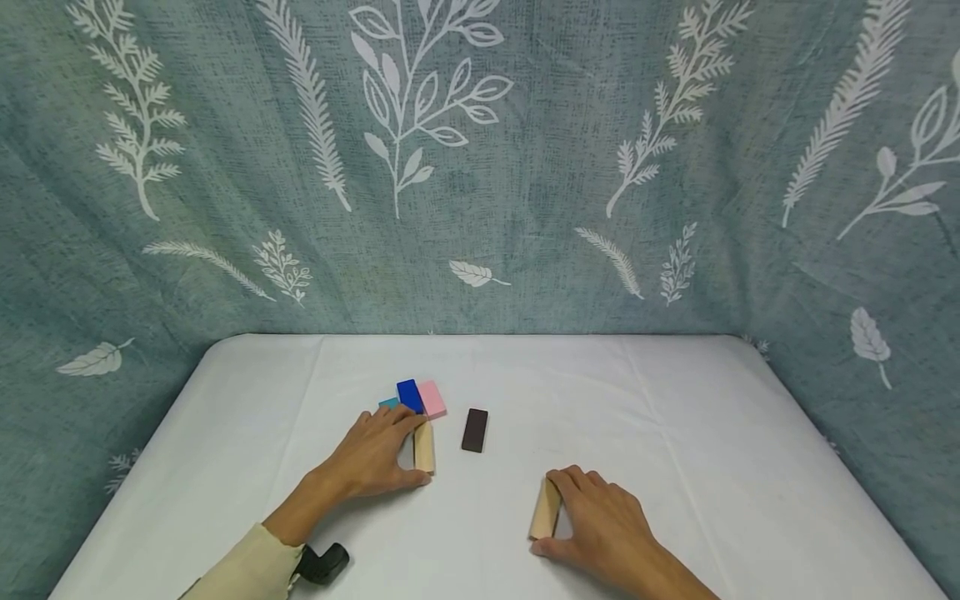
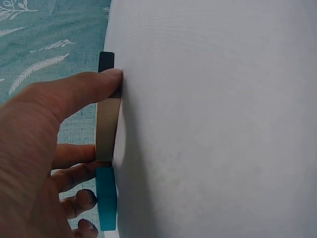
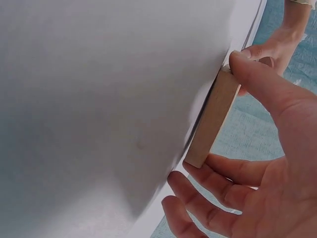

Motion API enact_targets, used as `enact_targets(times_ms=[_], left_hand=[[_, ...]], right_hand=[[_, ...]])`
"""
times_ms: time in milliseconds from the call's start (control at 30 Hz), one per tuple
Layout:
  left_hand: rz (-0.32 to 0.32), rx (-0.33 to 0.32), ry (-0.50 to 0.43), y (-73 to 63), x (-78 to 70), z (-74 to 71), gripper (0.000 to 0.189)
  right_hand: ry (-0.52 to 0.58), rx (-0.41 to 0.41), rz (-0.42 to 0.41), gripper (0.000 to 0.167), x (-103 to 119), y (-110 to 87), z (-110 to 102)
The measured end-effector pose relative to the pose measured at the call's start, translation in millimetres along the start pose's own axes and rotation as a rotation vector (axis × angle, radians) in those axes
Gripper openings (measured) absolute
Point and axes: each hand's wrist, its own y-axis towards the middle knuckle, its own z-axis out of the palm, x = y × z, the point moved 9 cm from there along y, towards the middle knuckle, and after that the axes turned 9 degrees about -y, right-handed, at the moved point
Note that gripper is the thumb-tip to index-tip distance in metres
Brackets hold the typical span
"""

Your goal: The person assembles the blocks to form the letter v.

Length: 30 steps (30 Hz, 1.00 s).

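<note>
Tabletop [image 1: 652,383], white: left hand [image 1: 375,457] on left wooden block [image 1: 424,452], right hand [image 1: 603,529] on right wooden block [image 1: 545,510].
Each hand pinches its block end to end, thumb at the near end, fingers at the far, parted by the block's length; right one sits nearer the front. Blue block [image 1: 410,396], pink block [image 1: 432,399] and teal block [image 1: 388,402] crowd the left fingertips. Dark block [image 1: 475,430] lies apart, gap on both sides. Cloth runs broadly from right hand to right edge; far edge well beyond the blocks, leaf-print curtain [image 1: 540,275] behind.
</note>
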Motion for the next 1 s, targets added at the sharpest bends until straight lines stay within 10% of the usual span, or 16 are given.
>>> enact_targets(times_ms=[1000], left_hand=[[0.004,-0.013,-0.006,0.3,-1.8,-1.2,0.083]], right_hand=[[-0.013,0.025,-0.039,0.087,11,-3.8,3]])
